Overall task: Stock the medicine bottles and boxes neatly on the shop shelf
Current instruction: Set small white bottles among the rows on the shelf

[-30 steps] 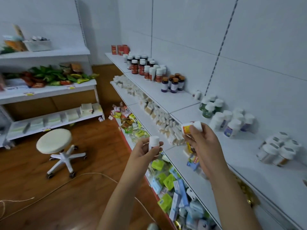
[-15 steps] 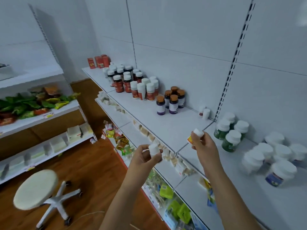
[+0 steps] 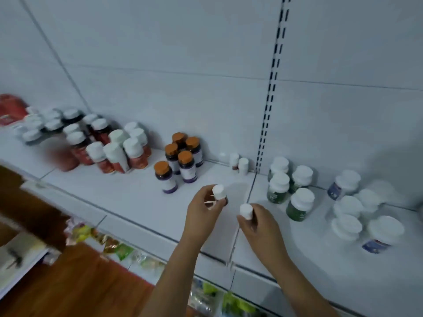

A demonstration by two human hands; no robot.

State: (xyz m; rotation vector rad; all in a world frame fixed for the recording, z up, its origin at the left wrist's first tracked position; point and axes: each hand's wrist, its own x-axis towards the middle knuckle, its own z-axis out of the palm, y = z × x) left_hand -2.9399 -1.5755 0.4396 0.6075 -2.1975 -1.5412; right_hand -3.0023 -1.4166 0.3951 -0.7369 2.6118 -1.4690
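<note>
Both forearms reach up from the lower edge toward the top shelf (image 3: 128, 193), side by side above its front half. The left hand (image 3: 202, 216) is curled, fingers and thumb wrapped round a small bottle with a white cap (image 3: 219, 192); the cap sticks out above the knuckles and a dark brownish body shows just under it. The right hand (image 3: 261, 225), at about 4 o'clock from the left one and just beside it, pinches a second small white-capped bottle (image 3: 246, 211) between thumb and fingertips, its cap pointing up and its body hidden by the fingers. Whether either bottle touches the shelf surface cannot be told.

At 12 o'clock from the hands, against the back wall (image 3: 183, 65), stand two small white-capped bottles (image 3: 239, 163) close together, next to the slotted upright (image 3: 271, 88). At 10 o'clock from the left hand is a tight cluster of five orange-capped bottles (image 3: 179, 161) with dark bodies and pale labels. Further out at 9 to 10 o'clock stands a blurred group of red-labelled bottles (image 3: 114, 147) with white caps, and beyond them more white-capped bottles (image 3: 50, 122) and a red package (image 3: 11, 108) at the far left edge.

At 2 to 3 o'clock from the right hand stand four green bottles (image 3: 290, 186) with white caps, and further right a looser group of white-capped jars with blue labels (image 3: 361, 213). Below the shelf's front edge, coloured packets (image 3: 119, 248) lie on a lower shelf, above a brown wooden floor (image 3: 75, 282).
</note>
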